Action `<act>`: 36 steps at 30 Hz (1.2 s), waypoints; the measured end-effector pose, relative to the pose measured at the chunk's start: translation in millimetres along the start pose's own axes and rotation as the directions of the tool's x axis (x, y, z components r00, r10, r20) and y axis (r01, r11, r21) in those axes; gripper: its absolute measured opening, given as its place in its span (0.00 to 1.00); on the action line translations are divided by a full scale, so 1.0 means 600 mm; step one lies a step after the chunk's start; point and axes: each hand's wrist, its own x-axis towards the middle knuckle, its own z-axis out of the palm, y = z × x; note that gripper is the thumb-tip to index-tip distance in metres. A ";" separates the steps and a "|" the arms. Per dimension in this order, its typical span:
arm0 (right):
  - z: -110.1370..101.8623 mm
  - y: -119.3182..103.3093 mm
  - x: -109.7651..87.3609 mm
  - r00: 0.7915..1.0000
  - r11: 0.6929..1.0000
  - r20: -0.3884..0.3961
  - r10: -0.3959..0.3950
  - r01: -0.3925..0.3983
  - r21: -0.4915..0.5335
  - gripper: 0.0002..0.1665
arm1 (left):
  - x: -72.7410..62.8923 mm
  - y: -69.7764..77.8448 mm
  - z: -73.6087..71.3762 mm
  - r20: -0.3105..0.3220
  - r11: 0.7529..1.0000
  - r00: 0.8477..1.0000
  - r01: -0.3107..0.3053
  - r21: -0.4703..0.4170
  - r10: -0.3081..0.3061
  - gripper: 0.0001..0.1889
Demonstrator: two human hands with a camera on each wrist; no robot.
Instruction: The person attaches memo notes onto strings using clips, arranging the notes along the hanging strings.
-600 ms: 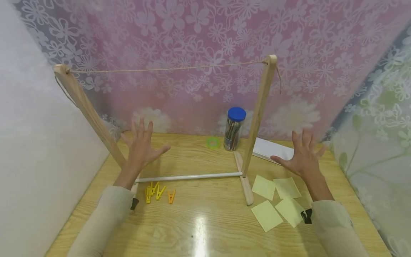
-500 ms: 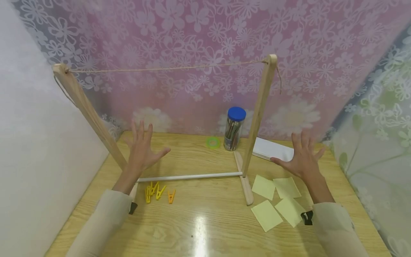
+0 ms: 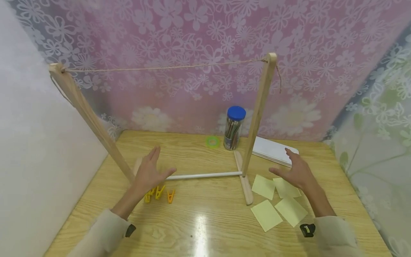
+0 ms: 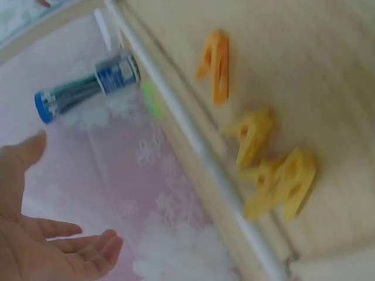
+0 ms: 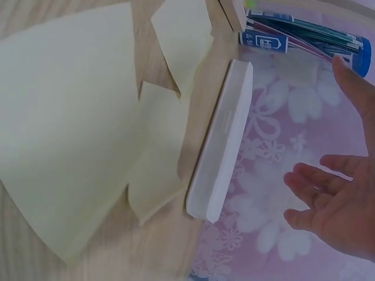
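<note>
My left hand [image 3: 149, 175] hangs over the left end of the white rod [image 3: 205, 175], fingers extended and holding nothing. Just below it lie yellow clothespins [image 3: 159, 192] and an orange clothespin [image 3: 171, 196]; in the head view the hand partly hides the yellow ones, while the left wrist view shows the orange clothespin [image 4: 217, 65] apart from the yellow clothespins [image 4: 281, 181]. On the other side my right hand [image 3: 297, 172], also without anything in it, is above the table behind several pale yellow paper squares [image 3: 266, 215]. A white case [image 3: 273, 150] lies just beyond its fingers.
A wooden frame with a left post [image 3: 93, 119] and a right post [image 3: 259, 114] carries a string [image 3: 167, 67] between its tops. At the back stand a blue-lidded jar of pencils [image 3: 232, 132] and a green tape ring [image 3: 212, 142]. Walls border the table [image 3: 205, 228].
Both hands have come down and nearer, their spread fingers drawing together. The left hand now covers part of the yellow clothespins, and more of the white case shows beside the right hand.
</note>
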 end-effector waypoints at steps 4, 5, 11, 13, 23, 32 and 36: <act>0.015 0.001 -0.003 1.000 1.000 0.022 -0.016 0.016 0.020 0.59 | -0.022 0.006 0.025 0.007 0.996 0.999 0.052 -0.068 -0.052 0.46; 0.019 0.001 -0.003 1.000 1.000 0.024 -0.020 0.019 0.021 0.58 | -0.027 0.006 0.033 0.008 0.994 0.998 0.068 -0.087 -0.067 0.44; 0.037 0.004 -0.002 0.998 0.999 0.038 -0.042 0.041 0.012 0.52 | -0.052 0.003 0.068 0.010 0.989 0.996 0.088 -0.121 -0.087 0.33; 0.042 0.003 -0.003 0.998 0.999 0.040 -0.051 0.050 0.017 0.49 | -0.059 0.004 0.075 0.023 0.991 0.996 0.086 -0.101 -0.084 0.30; 0.072 0.006 0.002 0.992 0.994 0.079 -0.101 0.098 0.041 0.35 | -0.070 0.001 0.102 0.087 0.994 0.990 0.110 -0.022 -0.108 0.30; 0.095 0.017 0.010 0.984 0.997 0.160 -0.077 0.075 0.016 0.31 | -0.063 -0.008 0.123 0.044 0.994 0.995 0.088 0.067 -0.091 0.22; 0.102 0.023 0.014 0.981 0.998 0.186 -0.056 0.055 0.011 0.31 | -0.061 -0.012 0.129 0.056 0.995 0.996 0.063 0.071 -0.067 0.19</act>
